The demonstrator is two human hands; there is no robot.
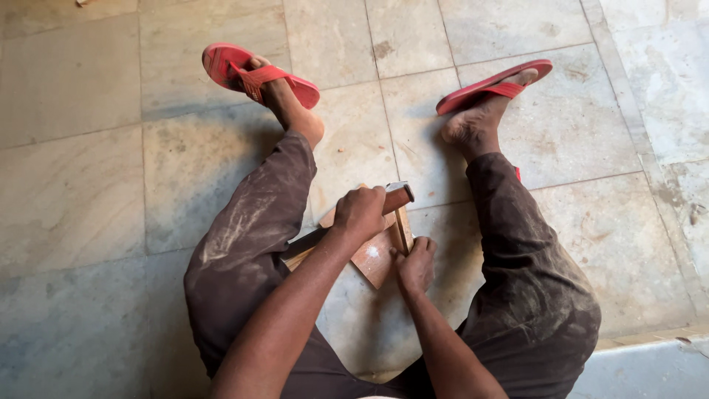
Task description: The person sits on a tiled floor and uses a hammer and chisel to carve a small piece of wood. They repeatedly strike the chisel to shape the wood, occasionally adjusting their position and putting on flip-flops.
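Forearms fill the near edge, person seated on the tiled floor [88,185], legs apart, dusty dark trousers [244,236]. Going left to right: left hand [360,213] is clenched round a hammer [395,198], head at the wood. Under it a small board [373,255] lies flat on the floor between the knees, with a thin strip [402,230] standing on it. Right hand [415,264] pinches the strip and board at the near edge, fingers just beside the hammer head. Red sandals [258,74] are further out. Risk: a slipped blow would likely catch the right fingers; the unclamped board could skid on smooth tile; the strip could split.
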